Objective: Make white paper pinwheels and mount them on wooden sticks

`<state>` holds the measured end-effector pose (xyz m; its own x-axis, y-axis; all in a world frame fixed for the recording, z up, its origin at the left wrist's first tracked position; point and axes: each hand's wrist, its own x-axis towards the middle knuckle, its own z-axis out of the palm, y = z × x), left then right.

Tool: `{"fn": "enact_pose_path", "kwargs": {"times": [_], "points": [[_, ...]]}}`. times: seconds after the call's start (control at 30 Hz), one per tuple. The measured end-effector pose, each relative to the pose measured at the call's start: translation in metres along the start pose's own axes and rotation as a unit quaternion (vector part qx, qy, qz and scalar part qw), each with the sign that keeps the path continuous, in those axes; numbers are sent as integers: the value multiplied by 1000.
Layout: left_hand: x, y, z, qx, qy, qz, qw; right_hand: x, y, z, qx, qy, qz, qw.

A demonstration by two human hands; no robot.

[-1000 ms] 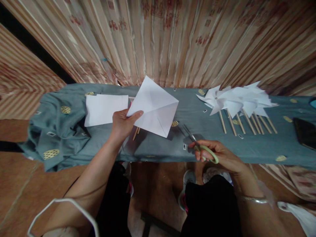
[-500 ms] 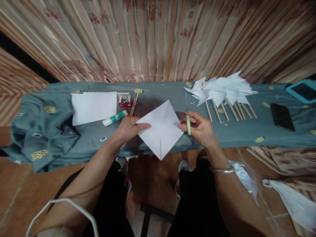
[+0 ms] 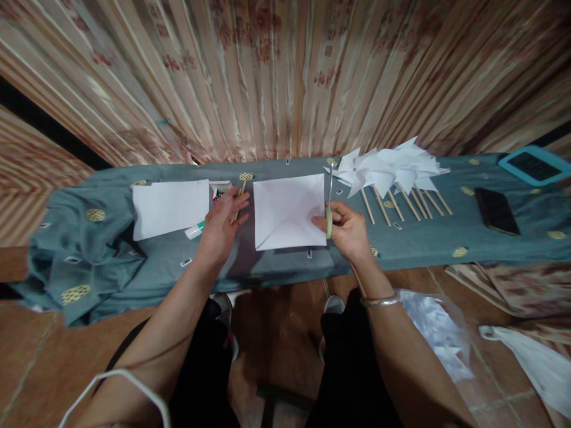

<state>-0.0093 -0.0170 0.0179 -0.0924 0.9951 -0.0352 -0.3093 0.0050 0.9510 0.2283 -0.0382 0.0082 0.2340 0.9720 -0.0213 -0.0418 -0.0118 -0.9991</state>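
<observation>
A square sheet of white paper [image 3: 285,208] with a crease and a cut showing at its lower left corner is in front of me. My right hand [image 3: 348,229] pinches the sheet's right edge with the thumb on top. The same hand holds a pair of scissors [image 3: 329,223] with pale green handles, blades pointing away from me. My left hand [image 3: 220,229] is off the sheet, fingers apart and holding nothing. It hovers over a glue stick [image 3: 194,230] and thin wooden sticks [image 3: 242,189], partly hiding both.
Behind my left hand sits a small red and white box [image 3: 219,189] of metal pieces, beside a stack of white paper [image 3: 172,208]. Several paper pinwheels [image 3: 388,169] on sticks lie to the right. Further right are a dark phone [image 3: 496,211] and a blue-framed tablet [image 3: 535,166].
My left hand has let go of the paper and moved left, its fingers opening. The sheet has turned from a diamond to a squared position, still in my right hand with the scissors.
</observation>
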Motion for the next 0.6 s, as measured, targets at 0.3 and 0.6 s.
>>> {"fn": "enact_pose_path", "kwargs": {"times": [0.3, 0.6], "points": [[-28, -21, 29, -37, -47, -98, 993, 3, 3, 32, 50, 57, -29, 997], [-26, -23, 45, -20, -17, -61, 998, -8, 3, 49, -2, 33, -27, 999]]}}
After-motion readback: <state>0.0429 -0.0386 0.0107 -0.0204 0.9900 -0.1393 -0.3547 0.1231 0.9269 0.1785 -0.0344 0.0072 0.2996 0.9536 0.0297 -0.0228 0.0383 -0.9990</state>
